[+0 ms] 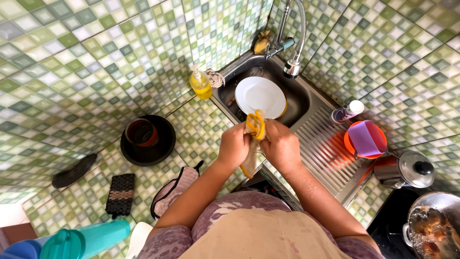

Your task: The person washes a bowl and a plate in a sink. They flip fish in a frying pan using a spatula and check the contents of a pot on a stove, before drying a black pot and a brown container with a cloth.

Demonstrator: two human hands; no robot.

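Note:
My left hand (233, 145) and my right hand (281, 145) are closed side by side on a yellow and tan cloth (255, 125), twisted between them over the front edge of the steel sink (302, 96). The cloth's tail hangs down between my wrists. A white plate (260, 95) lies in the sink basin just beyond my hands, under the flexible tap (293, 67).
A yellow soap bottle (200, 84) stands at the sink's left corner. A black pan holding a cup (147, 139) sits on the tiled counter, with an oven mitt (172, 189) nearer. On the drainboard are an orange bowl with a purple lid (366, 139), a kettle (407, 170) and a frying pot (433, 225).

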